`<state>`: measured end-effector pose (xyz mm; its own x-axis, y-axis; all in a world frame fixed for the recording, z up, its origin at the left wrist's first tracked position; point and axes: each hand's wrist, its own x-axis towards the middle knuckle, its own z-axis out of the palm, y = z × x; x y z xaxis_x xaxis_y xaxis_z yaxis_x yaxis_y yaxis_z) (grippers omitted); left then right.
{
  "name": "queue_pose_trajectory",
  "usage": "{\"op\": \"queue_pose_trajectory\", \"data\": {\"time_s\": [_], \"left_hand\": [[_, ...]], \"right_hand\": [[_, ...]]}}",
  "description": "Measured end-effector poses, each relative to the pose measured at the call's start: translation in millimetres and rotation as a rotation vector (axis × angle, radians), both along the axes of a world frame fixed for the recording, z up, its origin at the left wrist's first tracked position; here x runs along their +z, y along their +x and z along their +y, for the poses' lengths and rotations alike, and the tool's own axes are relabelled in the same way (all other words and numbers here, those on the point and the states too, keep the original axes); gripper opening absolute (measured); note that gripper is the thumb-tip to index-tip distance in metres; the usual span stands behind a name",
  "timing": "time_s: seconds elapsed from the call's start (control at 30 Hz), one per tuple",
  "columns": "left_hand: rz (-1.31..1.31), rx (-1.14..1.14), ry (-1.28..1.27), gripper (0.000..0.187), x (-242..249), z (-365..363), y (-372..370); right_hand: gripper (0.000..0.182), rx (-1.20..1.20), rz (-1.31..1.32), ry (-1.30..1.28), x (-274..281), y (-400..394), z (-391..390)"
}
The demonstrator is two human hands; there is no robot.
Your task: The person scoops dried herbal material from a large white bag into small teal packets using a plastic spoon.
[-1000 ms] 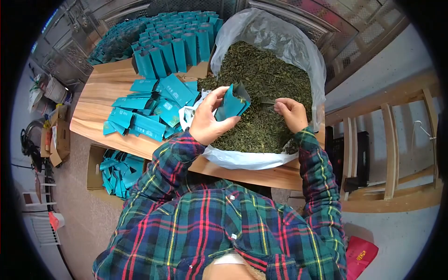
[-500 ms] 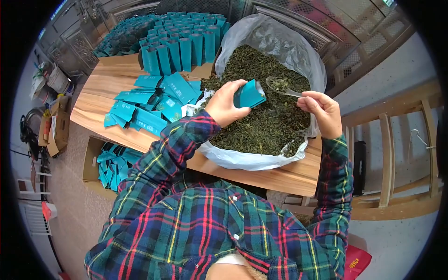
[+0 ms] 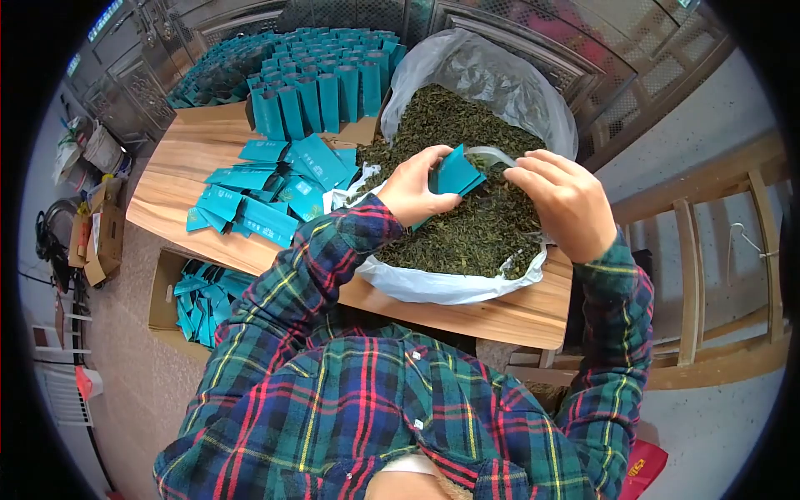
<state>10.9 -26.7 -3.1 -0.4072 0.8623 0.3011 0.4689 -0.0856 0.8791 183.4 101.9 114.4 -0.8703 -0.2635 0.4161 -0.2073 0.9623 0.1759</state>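
Observation:
Over the heap of dried green leaves, my left hand (image 3: 415, 185) grips a small teal packet (image 3: 455, 173) between thumb and fingers. The packet tilts toward the right. My right hand (image 3: 568, 200) pinches the handle of a clear spoon (image 3: 493, 154), palm turned down. The spoon reaches to the packet's upper edge, and its bowl is hidden there. Beneath both hands, the dried leaves (image 3: 462, 242) fill a large clear plastic bag (image 3: 521, 67) with its rim folded outward.
Flat teal packets (image 3: 265, 215) lie piled on the wooden table (image 3: 171, 171). Behind them, many upright packets (image 3: 329, 96) stand in rows on cardboard. A cardboard box (image 3: 163, 287) on the floor holds more packets. A wooden rack (image 3: 685, 279) stands to the right.
My right hand has turned over and brought the spoon, which held leaves, left to the packet's mouth. My left hand has shifted slightly right and tilted the packet.

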Motion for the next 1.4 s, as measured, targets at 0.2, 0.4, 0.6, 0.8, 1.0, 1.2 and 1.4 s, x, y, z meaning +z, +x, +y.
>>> {"op": "queue_pose_trajectory", "data": {"time_s": [0.2, 0.4, 0.6, 0.8, 1.0, 1.2, 1.4], "left_hand": [[-0.178, -0.073, -0.009, 0.07, -12.3, 2.0, -5.0], [-0.018, -0.02, 0.045, 0.07, -12.1, 2.7, 1.3], [-0.541, -0.087, 0.193, 0.068, -1.6, -6.0, 5.9], [-0.445, 0.104, 0.294, 0.067, 25.7, -58.6, -18.2], [-0.236, 0.445, 0.353, 0.072, 14.1, -159.8, -21.1], [-0.394, 0.611, 0.133, 0.07, -93.5, -184.3, 11.6], [-0.206, 0.725, 0.083, 0.071, -78.0, -189.1, -1.3]], "right_hand": [[0.027, -0.085, 0.183, 0.014, -7.3, 15.6, -6.6], [0.023, -0.089, 0.208, -0.111, -21.2, 17.9, -5.3], [0.015, -0.279, 0.34, -0.46, -39.6, 27.4, 0.0], [0.015, -0.314, 0.28, -0.549, -67.8, 32.6, -2.7], [0.015, -0.405, 0.275, -0.661, -93.9, 46.1, -0.8], [0.016, -0.394, 0.267, -0.725, -106.5, 40.3, -5.8], [0.015, -0.383, 0.303, -0.746, -110.7, 40.0, -0.9]]}}
